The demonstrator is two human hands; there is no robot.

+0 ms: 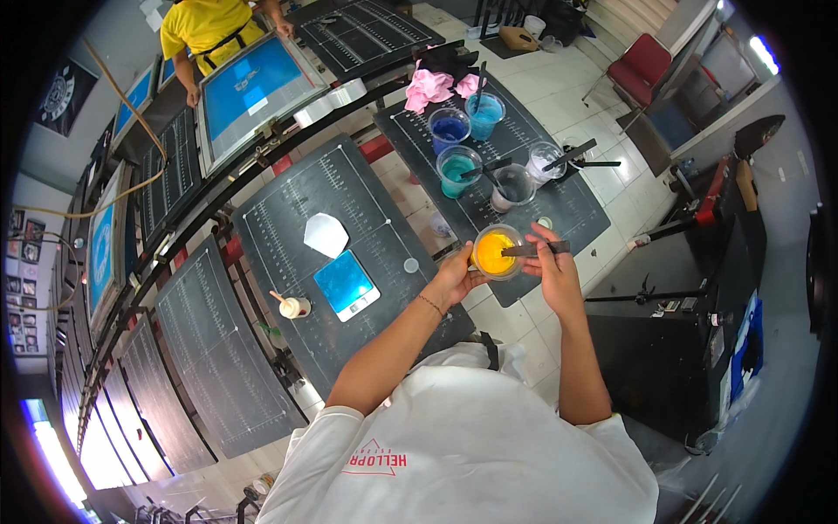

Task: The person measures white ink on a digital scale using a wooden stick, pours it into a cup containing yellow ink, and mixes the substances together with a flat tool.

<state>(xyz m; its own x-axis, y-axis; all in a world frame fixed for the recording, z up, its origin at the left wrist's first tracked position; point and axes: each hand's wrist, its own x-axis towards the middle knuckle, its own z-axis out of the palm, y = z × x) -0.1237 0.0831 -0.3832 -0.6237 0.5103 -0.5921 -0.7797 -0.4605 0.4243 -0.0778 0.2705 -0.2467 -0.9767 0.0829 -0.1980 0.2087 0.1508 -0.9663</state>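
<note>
Stir stick (534, 249), dark and flat, lies nearly level across the rim of the clear cup (495, 253) of yellow-orange ink, long axis running left to right, its far end over the ink. The right hand (552, 266) pinches its right end between thumb and fingers. The left hand (456, 276) wraps the cup's left side, above the dark pallet's (559, 210) near edge. Beyond stand cups of blue (449, 129) and teal (456, 170) ink; a blue-topped scale (346, 285) sits leftward.

Scale (346, 285) left of cup (495, 253)
</note>
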